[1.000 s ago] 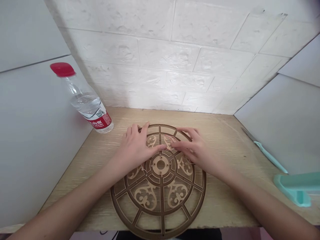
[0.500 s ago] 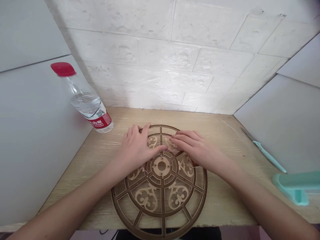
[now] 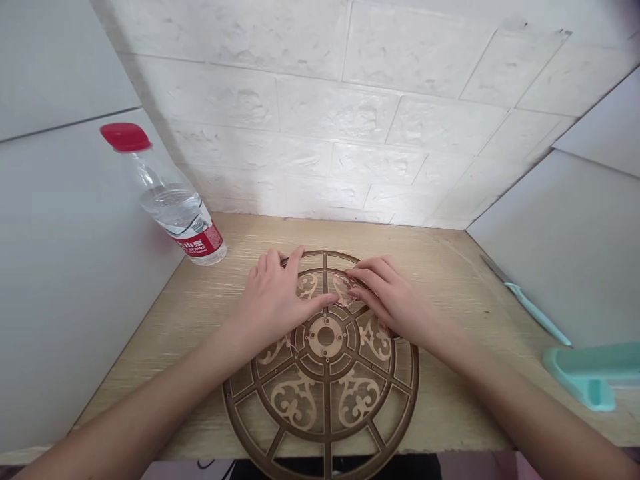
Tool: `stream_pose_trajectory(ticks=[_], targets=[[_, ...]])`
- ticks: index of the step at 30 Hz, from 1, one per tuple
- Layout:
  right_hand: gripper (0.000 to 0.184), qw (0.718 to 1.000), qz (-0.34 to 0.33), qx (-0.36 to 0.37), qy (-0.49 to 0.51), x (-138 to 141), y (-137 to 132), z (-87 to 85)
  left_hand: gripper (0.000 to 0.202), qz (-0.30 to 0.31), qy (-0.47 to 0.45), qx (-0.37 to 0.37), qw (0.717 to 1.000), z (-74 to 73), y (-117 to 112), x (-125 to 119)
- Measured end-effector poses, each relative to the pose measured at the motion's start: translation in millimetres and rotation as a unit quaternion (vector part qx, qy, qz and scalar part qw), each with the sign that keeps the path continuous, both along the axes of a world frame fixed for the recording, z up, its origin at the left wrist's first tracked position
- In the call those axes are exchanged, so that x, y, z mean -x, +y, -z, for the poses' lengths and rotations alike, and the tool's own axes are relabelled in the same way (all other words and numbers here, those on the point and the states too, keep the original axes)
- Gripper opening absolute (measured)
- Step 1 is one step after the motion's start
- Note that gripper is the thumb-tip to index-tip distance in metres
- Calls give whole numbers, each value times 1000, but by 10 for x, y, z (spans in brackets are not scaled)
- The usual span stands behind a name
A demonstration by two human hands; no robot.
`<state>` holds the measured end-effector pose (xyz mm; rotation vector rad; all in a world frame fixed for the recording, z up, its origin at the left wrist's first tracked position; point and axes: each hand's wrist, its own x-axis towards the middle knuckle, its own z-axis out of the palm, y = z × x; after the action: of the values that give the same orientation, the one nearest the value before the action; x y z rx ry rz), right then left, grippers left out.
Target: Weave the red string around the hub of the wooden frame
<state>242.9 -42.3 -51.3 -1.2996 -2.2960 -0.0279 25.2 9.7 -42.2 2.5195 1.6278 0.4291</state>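
Two bare hands on one round fretwork disc (image 3: pixel 326 337) of brown and tan cut wood, flat on a light wood-grain tabletop (image 3: pixel 453 413). Left hand (image 3: pixel 270 303): fingers spread, fingertips (image 3: pixel 299 253) on the disc's upper rim, thumb stretched toward the hub, palm over the upper left segments; no pinch visible. Right hand (image 3: pixel 393 300): fingers close together, slanted down onto the upper right panel, fingertips (image 3: pixel 351 272) just beside a small translucent item (image 3: pixel 343 288), too blurred to identify; pinch or mere contact impossible to tell. Disc's hub just below and between both hands, lower half of the disc nearer the wearer than either hand.

Left of the left hand, well apart: one water bottle (image 3: pixel 177 210) with red cap (image 3: pixel 125 137), near the back corner, beside a grey side panel (image 3: pixel 75 287). Right of the right hand, well apart: one knife with mint-green handle (image 3: pixel 537 313) along a second grey side panel (image 3: pixel 590 247), plus a mint-green plastic piece (image 3: pixel 593 377) at the tabletop's edge. Beyond both hands: white brick-pattern wall (image 3: pixel 350 113).
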Motion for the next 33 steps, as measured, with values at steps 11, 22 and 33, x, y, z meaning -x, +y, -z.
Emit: stream_pose_trajectory(ticks=[11, 22, 33], targets=[[12, 996, 30, 0, 79, 171, -51, 82, 102, 19, -8, 30, 999, -29, -85, -50], [31, 957, 47, 212, 192, 22, -128, -197, 103, -12, -10, 30, 999, -52, -59, -32], [12, 978, 52, 195, 51, -131, -103, -184, 103, -25, -5, 20, 999, -52, -22, -5]])
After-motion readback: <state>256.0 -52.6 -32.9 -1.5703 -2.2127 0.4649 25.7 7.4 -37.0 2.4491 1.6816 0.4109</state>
